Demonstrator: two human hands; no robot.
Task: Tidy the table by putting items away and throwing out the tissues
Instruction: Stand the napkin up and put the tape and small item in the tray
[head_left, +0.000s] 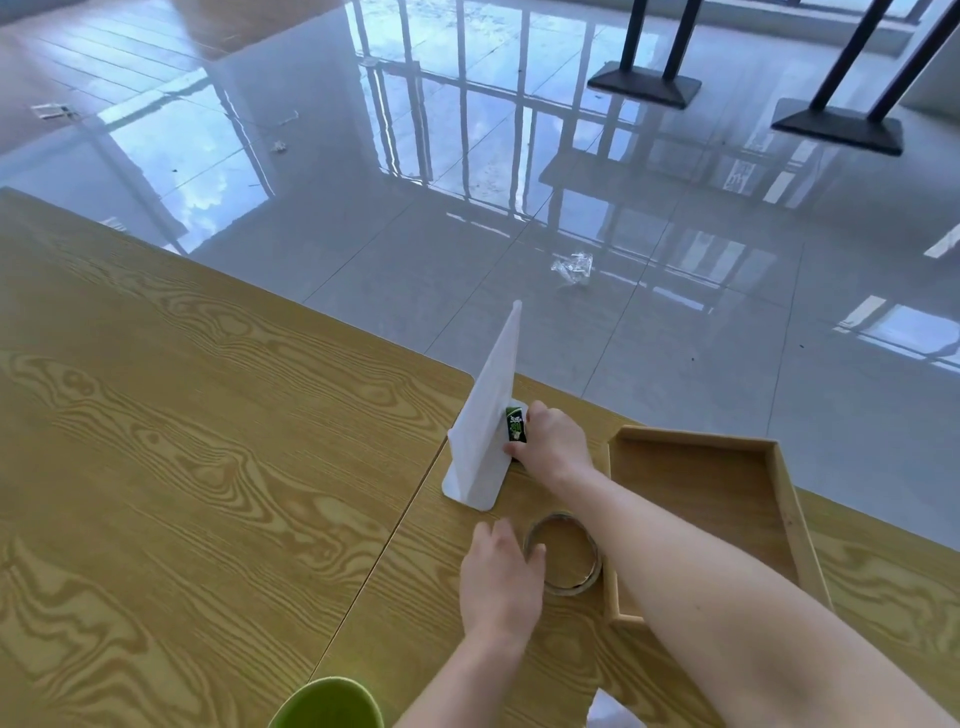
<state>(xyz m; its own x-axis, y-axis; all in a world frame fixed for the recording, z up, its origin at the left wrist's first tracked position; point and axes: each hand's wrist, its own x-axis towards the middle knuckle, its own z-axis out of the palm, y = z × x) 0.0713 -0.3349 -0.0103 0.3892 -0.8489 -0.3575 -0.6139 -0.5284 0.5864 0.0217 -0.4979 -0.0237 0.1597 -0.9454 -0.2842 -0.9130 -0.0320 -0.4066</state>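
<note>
On the wooden table (182, 441) my right hand (553, 441) closes on a small green packet (516, 425), right next to an upright white bookend-like stand (483, 436). My left hand (501, 582) rests on the near left rim of a clear tape roll (563, 553), with the fingers curled over the rim. A shallow wooden tray (779, 499) stands just right of the tape. At the bottom edge a bit of white tissue (610, 714) shows under my right forearm.
A green round rim (327, 704) pokes in at the bottom edge. The table's far edge runs diagonally just behind the stand. On the glossy floor beyond lie a crumpled clear wrapper (574, 267) and small scraps (279, 146). Black table bases (644, 85) stand at top right.
</note>
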